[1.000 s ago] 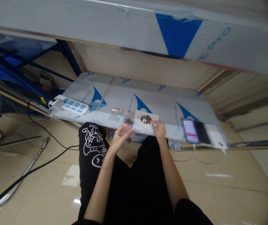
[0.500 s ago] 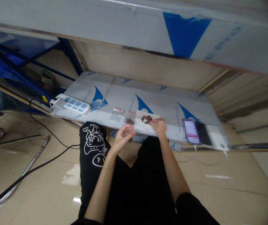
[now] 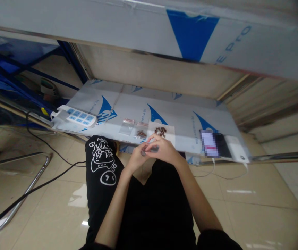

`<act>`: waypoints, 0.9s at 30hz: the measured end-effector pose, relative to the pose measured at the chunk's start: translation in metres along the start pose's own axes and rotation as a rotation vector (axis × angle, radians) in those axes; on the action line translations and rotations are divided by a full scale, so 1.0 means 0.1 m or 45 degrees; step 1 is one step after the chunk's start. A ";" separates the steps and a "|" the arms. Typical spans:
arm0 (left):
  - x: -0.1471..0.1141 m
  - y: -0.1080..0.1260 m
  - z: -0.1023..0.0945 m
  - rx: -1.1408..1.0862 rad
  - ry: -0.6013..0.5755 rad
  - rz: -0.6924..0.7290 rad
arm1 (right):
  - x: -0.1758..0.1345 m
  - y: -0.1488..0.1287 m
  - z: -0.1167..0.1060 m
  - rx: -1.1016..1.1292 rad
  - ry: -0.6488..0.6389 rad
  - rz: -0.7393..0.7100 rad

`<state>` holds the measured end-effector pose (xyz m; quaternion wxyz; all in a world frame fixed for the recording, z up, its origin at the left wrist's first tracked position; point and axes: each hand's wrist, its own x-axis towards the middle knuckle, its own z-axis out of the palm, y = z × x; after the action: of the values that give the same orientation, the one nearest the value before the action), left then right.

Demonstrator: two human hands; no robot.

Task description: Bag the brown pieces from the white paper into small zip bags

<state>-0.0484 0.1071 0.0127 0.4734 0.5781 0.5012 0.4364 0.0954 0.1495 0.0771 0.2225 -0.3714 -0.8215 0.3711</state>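
My left hand [image 3: 137, 158] is closed in front of the shelf's near edge, pinching what looks like a small clear plastic bag [image 3: 144, 151]. My right hand [image 3: 164, 150] meets it there, fingertips pressed together at the bag's mouth; whatever they pinch is too small to make out. Just beyond the hands, a loose pile of small brown pieces [image 3: 160, 131] lies on a white paper sheet [image 3: 171, 132]. To the left of the sheet is a clear zip bag with brown pieces [image 3: 141, 133], and beside that a flat clear zip bag [image 3: 127, 127].
A white power strip [image 3: 79, 117] lies at the left of the film-covered shelf [image 3: 128, 100]. On the right are a phone [image 3: 210, 143] and a white power bank [image 3: 237, 149] with cables hanging down. An upper shelf [image 3: 128, 38] overhangs the back. A metal chair frame [image 3: 34, 184] stands at left.
My right hand has left the brown pile and come down-left to meet my left hand. My left hand stays near the shelf edge. The view has shifted slightly.
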 end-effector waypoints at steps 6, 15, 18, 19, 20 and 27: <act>-0.02 0.02 -0.03 0.079 0.085 0.017 | 0.13 0.70 -0.01 0.258 0.420 0.209; -0.02 0.01 -0.12 0.036 0.147 -0.024 | 0.10 1.59 0.01 -0.358 0.762 0.898; -0.02 0.01 -0.13 0.025 0.124 -0.021 | 0.14 1.59 0.08 -0.401 0.797 0.911; -0.03 0.01 -0.13 0.024 0.118 -0.021 | 0.15 1.59 0.09 -0.412 0.811 0.918; -0.03 0.01 -0.13 0.025 0.112 -0.024 | 0.17 1.59 0.10 -0.417 0.823 0.926; -0.03 -0.02 -0.12 0.030 0.096 -0.035 | 0.19 1.43 0.02 -0.408 0.889 0.889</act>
<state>-0.0611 0.1057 0.0130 0.4533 0.5598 0.5317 0.4454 0.1455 0.2275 -0.0331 0.2866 -0.7544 -0.5720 0.1469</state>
